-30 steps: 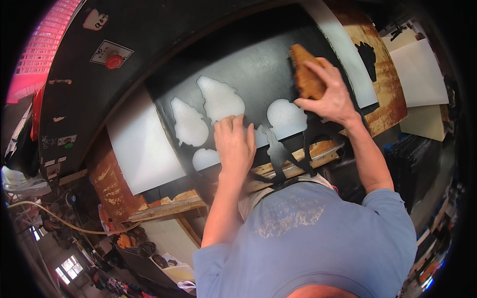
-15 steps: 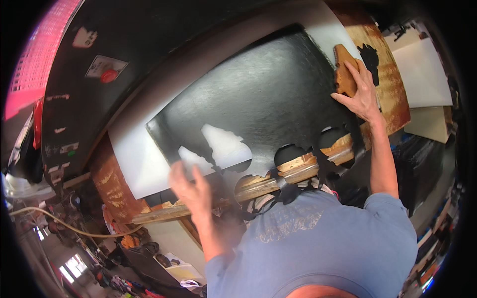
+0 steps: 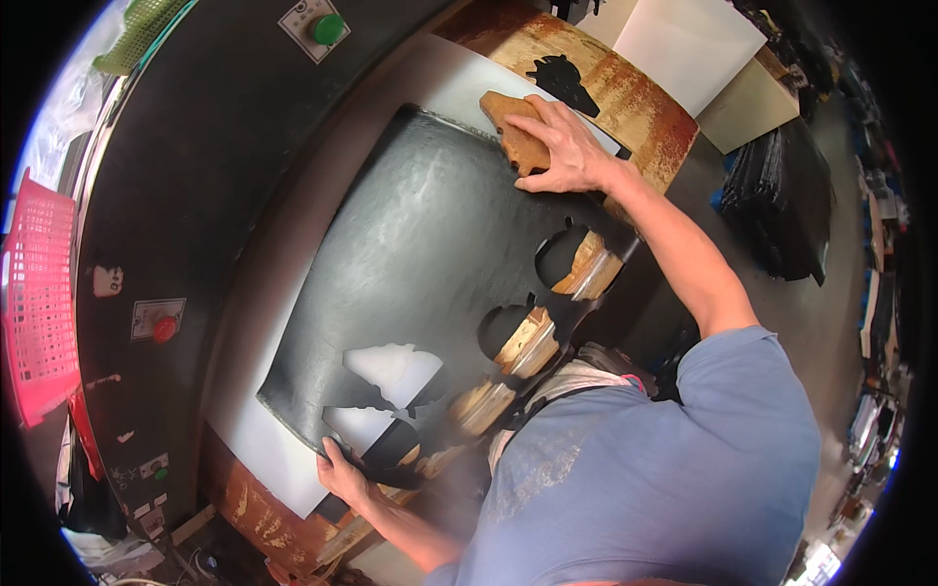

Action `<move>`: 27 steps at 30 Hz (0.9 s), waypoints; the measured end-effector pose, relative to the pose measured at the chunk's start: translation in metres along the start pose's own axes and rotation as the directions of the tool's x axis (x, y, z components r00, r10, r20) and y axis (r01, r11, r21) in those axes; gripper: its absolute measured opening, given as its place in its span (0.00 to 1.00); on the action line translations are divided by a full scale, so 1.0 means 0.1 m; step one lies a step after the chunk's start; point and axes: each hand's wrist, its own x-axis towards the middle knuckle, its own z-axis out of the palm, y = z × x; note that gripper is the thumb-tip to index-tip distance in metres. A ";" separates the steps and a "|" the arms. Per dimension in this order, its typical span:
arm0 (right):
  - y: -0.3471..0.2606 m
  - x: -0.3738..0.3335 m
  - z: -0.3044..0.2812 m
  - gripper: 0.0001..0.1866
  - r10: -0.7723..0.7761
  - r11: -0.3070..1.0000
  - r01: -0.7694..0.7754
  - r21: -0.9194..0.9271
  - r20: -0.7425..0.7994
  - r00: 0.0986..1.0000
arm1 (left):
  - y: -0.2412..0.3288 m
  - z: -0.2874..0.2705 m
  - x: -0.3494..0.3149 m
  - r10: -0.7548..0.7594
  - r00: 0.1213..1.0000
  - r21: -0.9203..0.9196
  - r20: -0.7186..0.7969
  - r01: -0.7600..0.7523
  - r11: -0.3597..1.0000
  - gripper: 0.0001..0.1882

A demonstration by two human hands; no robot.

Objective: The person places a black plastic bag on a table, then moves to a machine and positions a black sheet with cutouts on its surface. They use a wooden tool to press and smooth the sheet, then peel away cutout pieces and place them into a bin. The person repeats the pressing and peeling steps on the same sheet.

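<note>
A large black sheet [image 3: 391, 254], perhaps leather or rubber, lies across a white board [image 3: 239, 415]. Along its near side run several cut-out openings, through which white board and worn wood show. My right hand [image 3: 572, 151] rests over a flat brown block [image 3: 518, 137] with a notched outline, thumb on one side and fingers on the other; the block sits at the sheet's far right corner. At the near left corner of the sheet, my left hand [image 3: 344, 477] pinches the edge, thumb on top and the other fingers partly hidden.
Close on the left stands a dark machine body [image 3: 186, 195] with a green button [image 3: 326, 29] and a red button [image 3: 164, 328]. A pink basket [image 3: 41, 303] hangs beyond it. A black cut piece [image 3: 562, 83] lies on the rusty-brown table [image 3: 645, 117]; black sheets [image 3: 782, 200] are stacked at right.
My left hand has gone from the cut-outs to the sheet's near left corner and closed on its edge. My right hand stays on the brown block. The view has turned.
</note>
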 end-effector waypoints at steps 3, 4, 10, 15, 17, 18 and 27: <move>-0.07 0.01 -0.08 0.52 0.035 0.998 -0.031 -0.060 0.063 0.997 | 0.05 -0.11 -0.21 0.036 0.999 -0.147 -0.015 -0.038 0.988 0.09; -0.14 0.00 -0.10 0.50 0.012 0.995 -0.012 -0.103 0.003 1.000 | 0.06 -0.16 -0.31 0.080 0.997 -0.167 0.009 -0.078 0.983 0.08; -1.05 -0.46 0.14 0.33 -0.181 0.979 0.193 0.072 -0.147 0.972 | -0.02 -0.48 -0.75 0.191 0.972 -0.402 -0.139 -0.231 0.886 0.07; -1.75 -0.88 0.36 0.36 -0.174 0.962 0.178 0.208 -0.036 0.984 | 0.06 -1.28 -0.66 0.172 0.937 -0.521 -0.303 -0.314 0.794 0.15; -1.90 -0.94 0.44 0.29 -0.198 0.951 0.218 0.221 -0.110 0.974 | 0.07 -1.49 -0.61 0.286 0.929 -0.493 -0.234 -0.366 0.789 0.15; -1.94 -0.95 0.45 0.27 -0.217 0.957 0.236 0.171 -0.120 0.969 | 0.06 -1.51 -0.55 0.277 0.920 -0.401 -0.277 -0.372 0.837 0.15; -0.83 -0.69 0.01 0.17 0.188 0.931 -0.008 0.365 -0.462 0.866 | 0.02 -0.86 -0.41 0.540 0.763 0.136 -0.356 -0.529 0.838 0.19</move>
